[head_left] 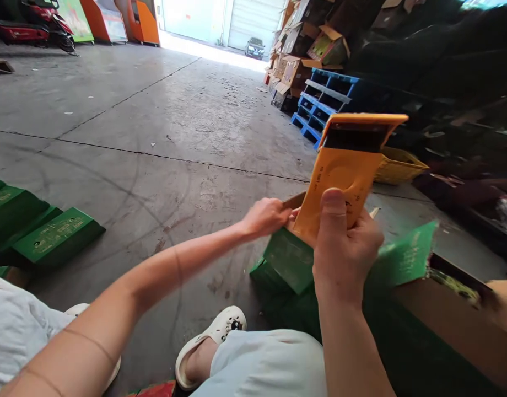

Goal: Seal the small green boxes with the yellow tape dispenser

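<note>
My right hand (346, 248) is closed round a flat orange carton (340, 176), thumb on its printed face. A dark band shows across the upper end of the carton. It is tilted and raised above a green cardboard box (289, 256). Farther left, my left hand (268, 216) has its fingers curled at a brown cardboard flap (295, 201) of that box, close to the carton's lower end. The carton's bottom edge is partly hidden behind my right hand. What lies inside the green box does not show.
To the right stands an open brown-sided box (452, 314) with a green flap (413, 253). Several green boxes (57, 234) lie at left. Beyond are a yellow crate (400, 167), blue pallets (322, 105) and stacked cartons (292, 74). A white clog (214, 336) is below my arms.
</note>
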{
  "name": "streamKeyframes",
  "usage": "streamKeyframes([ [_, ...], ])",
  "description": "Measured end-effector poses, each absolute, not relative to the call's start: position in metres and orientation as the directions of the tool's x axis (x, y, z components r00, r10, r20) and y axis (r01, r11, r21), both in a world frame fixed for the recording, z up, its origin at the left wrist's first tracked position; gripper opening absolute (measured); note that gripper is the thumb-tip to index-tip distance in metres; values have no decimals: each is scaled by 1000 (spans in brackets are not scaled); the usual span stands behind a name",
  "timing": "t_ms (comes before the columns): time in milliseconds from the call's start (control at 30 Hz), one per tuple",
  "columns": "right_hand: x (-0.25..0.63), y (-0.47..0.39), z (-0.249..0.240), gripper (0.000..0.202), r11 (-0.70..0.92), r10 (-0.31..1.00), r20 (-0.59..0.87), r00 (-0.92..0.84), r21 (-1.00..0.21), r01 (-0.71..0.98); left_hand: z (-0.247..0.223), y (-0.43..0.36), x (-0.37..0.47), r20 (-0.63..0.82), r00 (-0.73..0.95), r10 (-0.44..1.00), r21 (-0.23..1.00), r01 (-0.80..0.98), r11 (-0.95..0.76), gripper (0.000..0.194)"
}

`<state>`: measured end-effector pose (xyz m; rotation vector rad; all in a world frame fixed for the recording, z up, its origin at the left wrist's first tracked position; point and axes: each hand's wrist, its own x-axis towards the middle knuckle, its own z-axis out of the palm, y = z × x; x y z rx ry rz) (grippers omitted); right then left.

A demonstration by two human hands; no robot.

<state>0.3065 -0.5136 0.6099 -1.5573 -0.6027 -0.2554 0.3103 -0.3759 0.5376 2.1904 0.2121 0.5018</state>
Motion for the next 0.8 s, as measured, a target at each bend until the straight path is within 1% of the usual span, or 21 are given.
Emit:
streamKeyframes([
  [67, 291, -514, 619, 54, 163, 313, 443, 840, -897, 412, 547, -350, 278, 312, 907, 284, 695, -15, -719, 38],
  [100, 281, -513, 623, 55, 200, 378, 412, 829, -911, 362, 547, -338, 259, 315, 900, 300, 667, 15, -745, 39],
  [133, 272, -511, 627, 57, 212, 444, 383, 810, -923, 321, 545, -325, 240, 302, 890, 342, 664, 61, -745, 42],
  [200, 256, -504, 630, 61, 201, 555, 320, 768, -947, 250, 533, -303, 200, 235, 876, 421, 711, 140, -689, 45],
  [267, 246, -492, 626, 64, 187, 631, 254, 733, -967, 175, 514, -284, 161, 195, 851, 487, 759, 183, -625, 48],
  [367, 243, -466, 609, 71, 140, 725, 169, 668, -985, 98, 483, -261, 109, 186, 808, 558, 763, 239, -600, 53],
  [433, 244, -447, 595, 75, 99, 769, 122, 628, -993, 71, 462, -249, 82, 159, 811, 563, 757, 266, -597, 53],
  [500, 247, -427, 580, 75, 59, 792, 73, 607, -997, 43, 439, -241, 62, 92, 836, 542, 759, 293, -581, 50],
  [633, 249, -392, 546, 71, -47, 826, -23, 564, -999, 28, 379, -236, 37, -60, 864, 500, 749, 370, -550, 43],
  [733, 250, -372, 519, 67, -158, 848, -122, 516, -987, 28, 338, -234, 23, -128, 866, 484, 750, 403, -524, 41],
  [800, 253, -361, 503, 63, -237, 844, -201, 497, -972, 8, 321, -229, 17, -161, 873, 460, 778, 399, -485, 41],
])
